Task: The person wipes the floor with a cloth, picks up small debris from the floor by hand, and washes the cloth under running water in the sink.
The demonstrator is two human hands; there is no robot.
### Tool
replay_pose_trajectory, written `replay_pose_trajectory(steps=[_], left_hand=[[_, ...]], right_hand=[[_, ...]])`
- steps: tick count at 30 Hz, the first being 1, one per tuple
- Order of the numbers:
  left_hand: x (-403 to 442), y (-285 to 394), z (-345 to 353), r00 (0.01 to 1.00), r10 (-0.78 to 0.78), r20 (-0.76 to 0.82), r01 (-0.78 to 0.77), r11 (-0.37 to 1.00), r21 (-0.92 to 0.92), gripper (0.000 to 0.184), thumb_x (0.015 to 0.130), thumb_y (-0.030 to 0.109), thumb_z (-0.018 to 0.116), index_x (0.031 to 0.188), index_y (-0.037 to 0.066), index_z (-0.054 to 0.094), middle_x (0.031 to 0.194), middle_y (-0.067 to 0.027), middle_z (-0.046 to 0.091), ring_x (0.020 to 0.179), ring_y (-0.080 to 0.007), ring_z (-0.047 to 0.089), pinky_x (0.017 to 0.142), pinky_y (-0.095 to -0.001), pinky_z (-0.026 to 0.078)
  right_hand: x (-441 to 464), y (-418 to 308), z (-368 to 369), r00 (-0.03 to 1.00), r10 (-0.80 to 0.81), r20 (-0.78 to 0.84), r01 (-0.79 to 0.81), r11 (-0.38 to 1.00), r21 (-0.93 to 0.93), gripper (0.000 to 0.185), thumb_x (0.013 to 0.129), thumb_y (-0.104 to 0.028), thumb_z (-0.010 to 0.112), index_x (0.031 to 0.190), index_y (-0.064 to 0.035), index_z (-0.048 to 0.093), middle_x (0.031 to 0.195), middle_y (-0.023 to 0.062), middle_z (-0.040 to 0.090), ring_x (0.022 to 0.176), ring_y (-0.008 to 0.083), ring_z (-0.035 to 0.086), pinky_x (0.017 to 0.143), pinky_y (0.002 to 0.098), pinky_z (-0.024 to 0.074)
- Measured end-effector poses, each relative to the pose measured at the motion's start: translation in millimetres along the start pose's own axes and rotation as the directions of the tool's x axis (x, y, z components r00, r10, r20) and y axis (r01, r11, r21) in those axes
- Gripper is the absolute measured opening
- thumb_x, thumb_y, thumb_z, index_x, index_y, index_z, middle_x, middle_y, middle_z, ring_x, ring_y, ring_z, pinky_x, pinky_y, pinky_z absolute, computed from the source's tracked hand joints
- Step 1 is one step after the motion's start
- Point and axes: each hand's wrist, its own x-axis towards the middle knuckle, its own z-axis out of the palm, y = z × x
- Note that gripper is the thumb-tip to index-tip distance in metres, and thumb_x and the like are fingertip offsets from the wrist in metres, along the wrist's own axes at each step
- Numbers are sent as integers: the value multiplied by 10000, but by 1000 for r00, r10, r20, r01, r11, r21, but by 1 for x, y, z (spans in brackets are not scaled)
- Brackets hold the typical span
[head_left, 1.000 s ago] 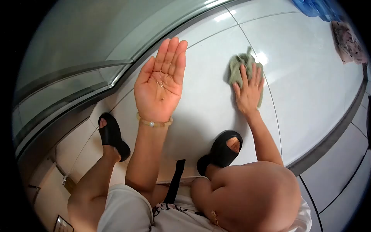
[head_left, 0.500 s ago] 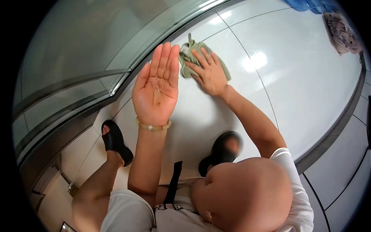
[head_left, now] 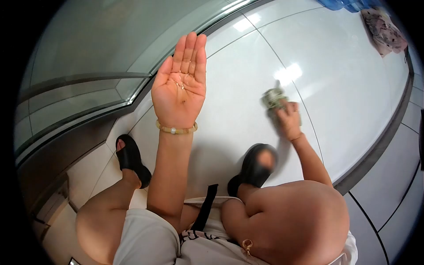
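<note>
Your right hand has a green cloth down at the white floor.
Its fingers look curled around the bunched cloth, though they are blurry. The cloth is in front of your right shoe. It should be light, soft and floppy, so grab a handful from the middle. Your left hand is palm up, fingers stretched out, with tiny bits that could spill.

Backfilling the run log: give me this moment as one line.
left hand: open, palm up, small pale bits on it | right hand: on bunched green cloth | cloth: over glossy white tiled floor, contact unclear
</note>
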Motion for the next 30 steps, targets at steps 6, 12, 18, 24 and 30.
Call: replay_pose_trajectory(steps=[6,12,18,24,30], left_hand=[[-10,-15,-7,995,-28,94,24,999,44,407,953,92,275,1330,-55,320,1407,-162,343,1339,-287,264,1108,-396,284],[-10,-12,-5,994,-4,110,-1,999,52,411,961,100,263,1341,-53,301,1406,-168,339,1344,-292,246,1118,-400,267],[-6,-19,-10,998,-27,57,26,999,26,409,966,107,268,1347,-37,304,1407,-170,336,1342,-294,248,1120,-399,265],[1,-34,-8,995,-99,31,99,995,-6,402,963,96,279,1341,-32,320,1399,-167,352,1337,-294,262,1107,-408,284],[3,-52,13,987,-140,74,140,990,6,398,959,98,286,1327,-44,338,1389,-174,365,1331,-299,275,1102,-409,292]], right_hand=[[-21,57,-41,698,576,-425,-515,817,261,504,604,192,383,1024,-26,558,1010,142,500,981,318,488,873,368,410],[-68,43,-28,548,688,-476,-576,723,381,470,697,199,383,1092,-3,539,1069,134,499,1039,268,499,919,318,394],[-17,6,-6,715,642,-277,-665,747,15,369,807,-149,595,1171,-106,562,1417,154,312,1332,369,220,1052,572,150],[46,-35,20,943,302,-136,-287,950,121,291,755,-238,662,996,-82,609,1330,153,395,1273,384,296,1028,539,242],[-2,-35,-1,993,114,-9,-111,979,172,299,626,-77,657,909,-66,562,1212,162,463,1105,354,424,922,470,351]])
